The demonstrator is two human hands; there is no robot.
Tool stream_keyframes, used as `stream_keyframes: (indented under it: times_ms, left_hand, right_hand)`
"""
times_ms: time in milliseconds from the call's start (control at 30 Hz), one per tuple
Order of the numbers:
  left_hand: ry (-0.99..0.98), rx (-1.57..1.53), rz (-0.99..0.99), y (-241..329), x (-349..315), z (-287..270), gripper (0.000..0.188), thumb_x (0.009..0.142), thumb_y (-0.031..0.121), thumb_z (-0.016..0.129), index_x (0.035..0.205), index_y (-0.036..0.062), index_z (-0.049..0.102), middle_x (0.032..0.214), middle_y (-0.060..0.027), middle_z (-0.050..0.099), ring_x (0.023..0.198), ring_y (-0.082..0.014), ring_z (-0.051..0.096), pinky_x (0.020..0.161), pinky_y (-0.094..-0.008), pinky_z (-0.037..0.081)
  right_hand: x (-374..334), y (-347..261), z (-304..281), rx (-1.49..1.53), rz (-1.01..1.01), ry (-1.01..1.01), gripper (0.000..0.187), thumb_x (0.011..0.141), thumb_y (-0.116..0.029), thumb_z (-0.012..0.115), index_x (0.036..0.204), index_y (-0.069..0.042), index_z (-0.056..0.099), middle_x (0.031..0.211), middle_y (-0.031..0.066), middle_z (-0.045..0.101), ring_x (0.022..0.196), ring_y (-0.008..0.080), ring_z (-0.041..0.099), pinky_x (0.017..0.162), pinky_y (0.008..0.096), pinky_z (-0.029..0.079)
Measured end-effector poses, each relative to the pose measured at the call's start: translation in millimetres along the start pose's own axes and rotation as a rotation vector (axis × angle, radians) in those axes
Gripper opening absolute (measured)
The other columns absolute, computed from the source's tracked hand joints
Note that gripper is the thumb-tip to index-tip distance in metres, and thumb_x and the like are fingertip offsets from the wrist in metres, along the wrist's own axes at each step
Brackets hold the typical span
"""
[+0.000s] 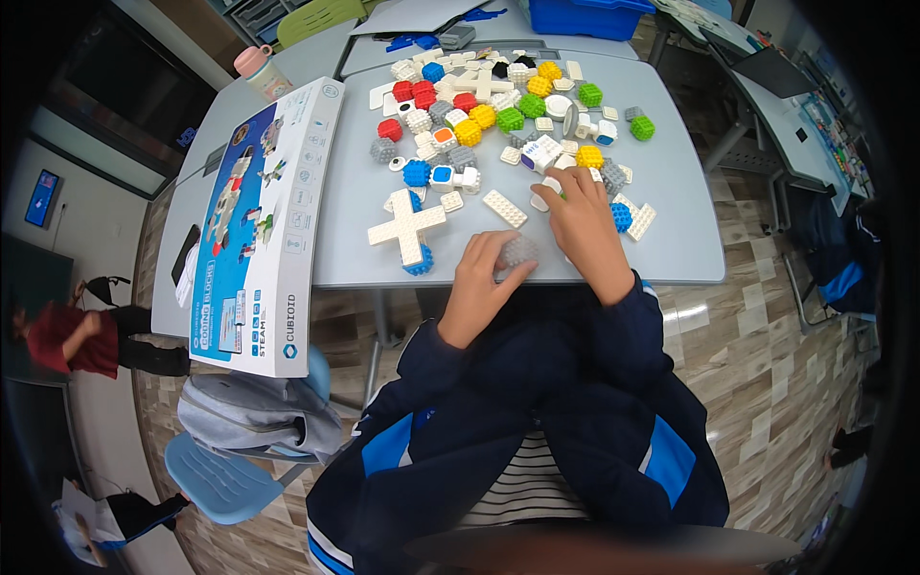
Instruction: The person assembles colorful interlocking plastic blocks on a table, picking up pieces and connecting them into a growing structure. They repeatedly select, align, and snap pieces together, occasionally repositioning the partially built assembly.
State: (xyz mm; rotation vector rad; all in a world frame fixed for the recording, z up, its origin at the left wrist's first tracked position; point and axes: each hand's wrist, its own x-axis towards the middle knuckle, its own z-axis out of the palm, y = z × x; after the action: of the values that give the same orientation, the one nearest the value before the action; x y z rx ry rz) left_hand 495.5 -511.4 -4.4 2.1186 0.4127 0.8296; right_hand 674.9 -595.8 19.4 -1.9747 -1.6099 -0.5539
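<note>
Head view — left hand (482, 278) fingers curl around a grey studded block (518, 251); right hand (586, 228) fingers grip a white piece (549, 189).

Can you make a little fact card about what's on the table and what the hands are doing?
Place: grey table
Left hand: fingers around a grey studded block near the table's front edge
Right hand: resting on the table, fingertips at a white piece
Pile: red, yellow, green, blue, grey and white blocks farther back
Near the left hand: white cross-shaped piece, flat white plate
Left side: big blue and white box lying flat
Beyond the box: pink-capped bottle
</note>
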Motion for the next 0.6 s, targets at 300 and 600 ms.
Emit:
stream_keyframes:
  times_ms: [300,600]
  left_hand:
    - [-0.01,-0.003,0.01,0,-1,-2,0.041,0.085,0.014,0.081,0.12,0.0008,0.064,0.102,-0.0137,0.061,0.081,-0.0257,0.056,0.073,-0.036,0.049]
    - [0.002,-0.015,0.005,0,1,-3,0.042,0.084,0.015,0.082,0.12,0.001,0.065,0.101,-0.013,0.062,0.08,-0.0245,0.056,0.072,-0.0351,0.049]
  right_hand:
    - [13,19,13,-0.048,-0.079,-0.072,0.02,0.081,-0.007,0.064,0.099,-0.006,0.073,0.115,0.0091,0.063,0.116,0.0257,0.056,0.094,0.0424,0.043]
    - [17,17,-1,0.221,-0.116,-0.013,0.027,0.078,-0.002,0.075,0.103,-0.006,0.066,0.107,0.0081,0.064,0.108,0.0271,0.061,0.093,0.0411,0.046]
